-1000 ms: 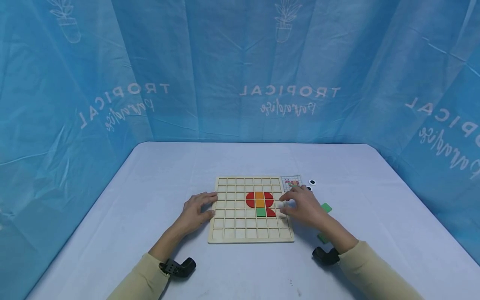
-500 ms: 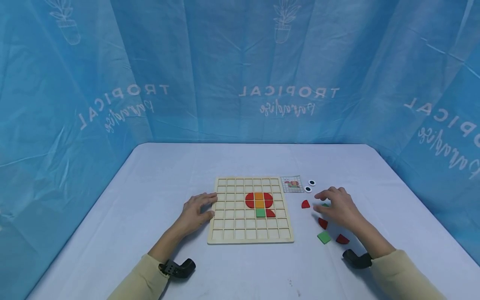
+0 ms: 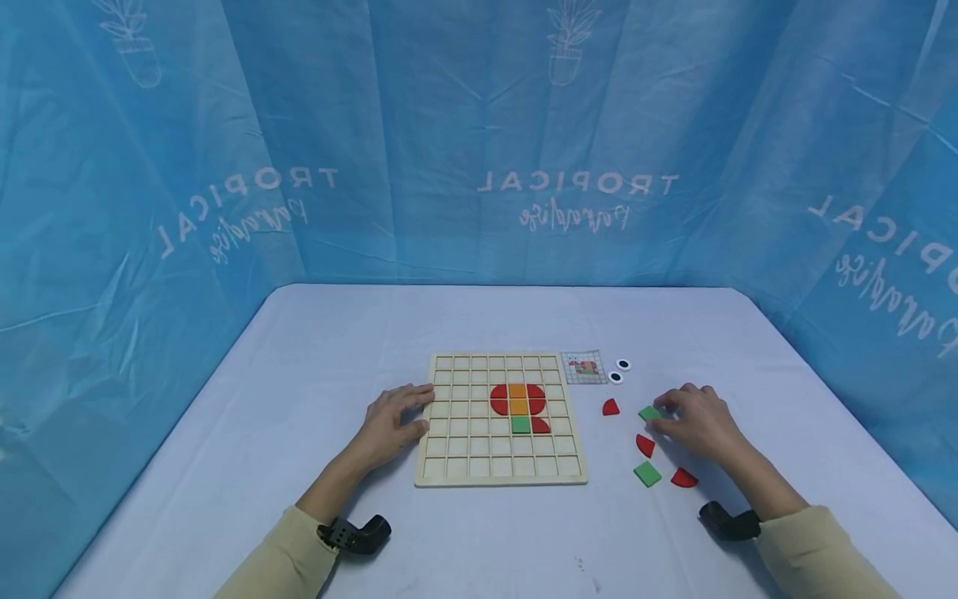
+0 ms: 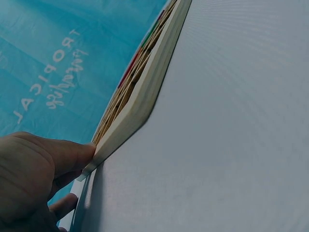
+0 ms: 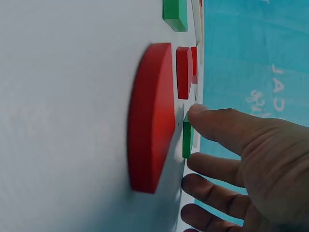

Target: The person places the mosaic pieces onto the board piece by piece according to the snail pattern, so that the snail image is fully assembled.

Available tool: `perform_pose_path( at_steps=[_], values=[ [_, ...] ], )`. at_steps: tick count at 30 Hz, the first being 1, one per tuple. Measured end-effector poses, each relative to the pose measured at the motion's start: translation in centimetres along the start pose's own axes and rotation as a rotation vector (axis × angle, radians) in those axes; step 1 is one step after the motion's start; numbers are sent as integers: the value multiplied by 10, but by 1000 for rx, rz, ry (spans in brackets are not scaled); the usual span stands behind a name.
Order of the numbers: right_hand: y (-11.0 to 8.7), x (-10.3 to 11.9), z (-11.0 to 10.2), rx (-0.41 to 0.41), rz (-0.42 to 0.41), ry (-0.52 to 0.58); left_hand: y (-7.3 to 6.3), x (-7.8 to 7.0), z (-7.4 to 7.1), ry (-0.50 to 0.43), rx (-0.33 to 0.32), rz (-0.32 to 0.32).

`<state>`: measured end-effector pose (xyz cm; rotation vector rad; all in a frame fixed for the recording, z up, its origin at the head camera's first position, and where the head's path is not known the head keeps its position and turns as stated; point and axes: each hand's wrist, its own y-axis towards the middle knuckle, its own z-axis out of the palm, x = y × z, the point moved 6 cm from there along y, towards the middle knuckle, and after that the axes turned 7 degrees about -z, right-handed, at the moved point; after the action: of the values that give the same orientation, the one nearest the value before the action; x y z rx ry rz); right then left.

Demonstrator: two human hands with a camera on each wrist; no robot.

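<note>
A wooden grid board (image 3: 479, 471) lies on the table with red, orange and green pieces set in some squares right of its middle. At its left edge my left hand (image 3: 391, 423) rests, fingertips and thumb touching the side. My right hand (image 3: 698, 423) is right of the board, thumb and index finger at opposite sides of a green square tile (image 3: 649, 413), pinching it low at the table. In the right wrist view the tile (image 5: 187, 137) shows between thumb and index finger. Nearby lie another green square tile (image 3: 647, 474) and red quarter-circle pieces (image 3: 645, 445).
A small picture card (image 3: 584, 367) lies by the board's upper right corner, with two white eye discs (image 3: 624, 364) beside it. A further red quarter-circle (image 3: 610, 408) sits between board and right hand. Blue printed curtains (image 3: 479, 225) surround the white-covered table (image 3: 344, 333).
My right hand has moved from the board's right side out to the right, and its thumb and index finger have come onto the green tile. My left hand stays put.
</note>
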<state>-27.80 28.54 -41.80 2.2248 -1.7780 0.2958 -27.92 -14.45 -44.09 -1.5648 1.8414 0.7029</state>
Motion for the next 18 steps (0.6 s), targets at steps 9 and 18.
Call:
perform_pose_path(
  at_steps=[9,18],
  values=[
    [1,-1,5,16,-43,22,0,1,0,-3,1,-10],
    [0,1,4,2,-64,21,0,0,0,-9,6,3]
  ],
)
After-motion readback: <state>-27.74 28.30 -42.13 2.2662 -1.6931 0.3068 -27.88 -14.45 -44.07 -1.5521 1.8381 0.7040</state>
